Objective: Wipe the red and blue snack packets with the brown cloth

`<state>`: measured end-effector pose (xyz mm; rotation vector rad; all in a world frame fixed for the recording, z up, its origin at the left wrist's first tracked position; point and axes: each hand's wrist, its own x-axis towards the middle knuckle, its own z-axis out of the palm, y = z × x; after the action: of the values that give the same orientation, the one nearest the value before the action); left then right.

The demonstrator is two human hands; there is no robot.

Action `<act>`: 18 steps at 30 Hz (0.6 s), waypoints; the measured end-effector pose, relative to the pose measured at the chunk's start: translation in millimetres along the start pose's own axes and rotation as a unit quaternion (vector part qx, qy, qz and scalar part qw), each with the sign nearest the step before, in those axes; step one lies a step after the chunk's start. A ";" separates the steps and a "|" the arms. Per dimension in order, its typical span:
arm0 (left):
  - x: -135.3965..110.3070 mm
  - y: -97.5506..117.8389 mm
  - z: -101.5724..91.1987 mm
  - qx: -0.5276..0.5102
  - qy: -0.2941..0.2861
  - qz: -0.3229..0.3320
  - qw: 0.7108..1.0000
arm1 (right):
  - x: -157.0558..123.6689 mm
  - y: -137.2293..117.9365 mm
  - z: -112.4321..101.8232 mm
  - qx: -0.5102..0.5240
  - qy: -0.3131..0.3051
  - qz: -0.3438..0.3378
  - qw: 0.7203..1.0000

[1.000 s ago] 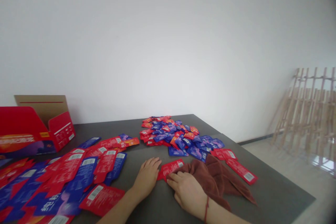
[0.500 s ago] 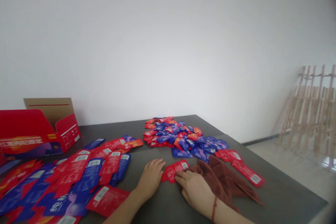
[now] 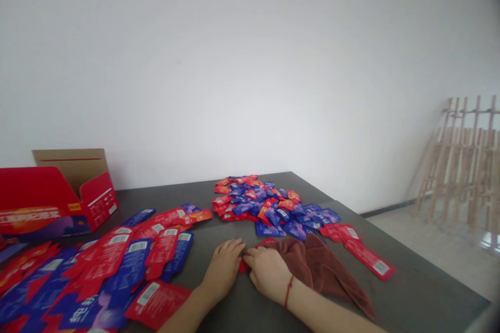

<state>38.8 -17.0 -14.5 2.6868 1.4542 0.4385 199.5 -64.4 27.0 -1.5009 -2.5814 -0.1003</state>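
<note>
A red packet [image 3: 242, 267], apparently unfinished, lies on the table [image 3: 238, 315] beneath the right hand [image 3: 269, 273] (pinch on cloth [image 3: 322, 273] indeterminable), the left hand [image 3: 225, 265] flattened alongside; whether spread packets [image 3: 107, 265] or heap [image 3: 269, 208] are done is unclear.

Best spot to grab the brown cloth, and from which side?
Probably the raised fold at its middle, pinched from above and to the right: that ridge stands up from the table, while the right hand is at the left end of the brown cloth.
</note>
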 end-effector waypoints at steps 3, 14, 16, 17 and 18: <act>-0.3 0.7 -0.4 -0.004 0.004 0.000 1.000 | -6.8 26.3 -3.8 0.001 0.007 0.061 0.998; 0.3 1.2 0.9 -0.007 0.007 -0.005 1.000 | -31.1 31.5 -5.9 -0.015 0.004 0.059 0.998; 0.4 0.5 1.5 -0.007 0.010 -0.003 1.000 | -24.2 16.2 -4.9 -0.008 0.004 0.030 1.000; 0.4 0.0 1.8 -0.007 0.012 -0.002 1.000 | -20.4 9.7 -4.9 -0.006 0.002 0.017 1.000; 0.3 -0.4 2.0 -0.006 0.013 -0.001 1.000 | -17.1 4.6 -5.0 -0.004 -0.001 0.006 1.000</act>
<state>39.2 -16.3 -16.3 2.6795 1.4552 0.4824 212.4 -77.4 29.0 -1.5200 -2.5754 -0.1076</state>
